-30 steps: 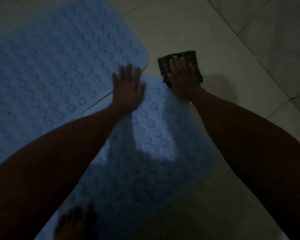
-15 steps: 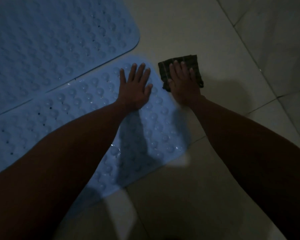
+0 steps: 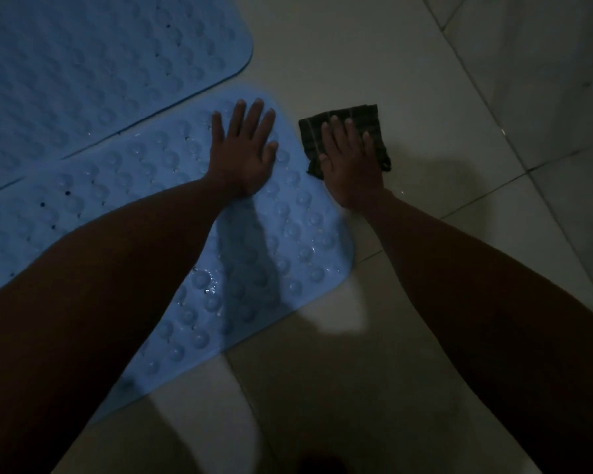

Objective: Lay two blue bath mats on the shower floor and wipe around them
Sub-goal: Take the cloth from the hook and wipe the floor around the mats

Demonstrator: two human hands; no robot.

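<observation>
I press my left hand [image 3: 242, 155], fingers spread, on the near mat [image 3: 288, 234] to pin it while my right hand [image 3: 351, 162], fingers flat and close together, wipes the cloth [image 3: 374, 118] just beside it.

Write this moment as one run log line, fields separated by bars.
left hand flat on near mat | right hand presses cloth on floor

Two blue mats [image 3: 93, 63] [image 3: 288, 241]; one dark cloth [image 3: 374, 118]; two hands [image 3: 242, 153] [image 3: 351, 165]

Dim and underexposed, with soft arm shadows, one pale light patch, and dark corners.
</observation>
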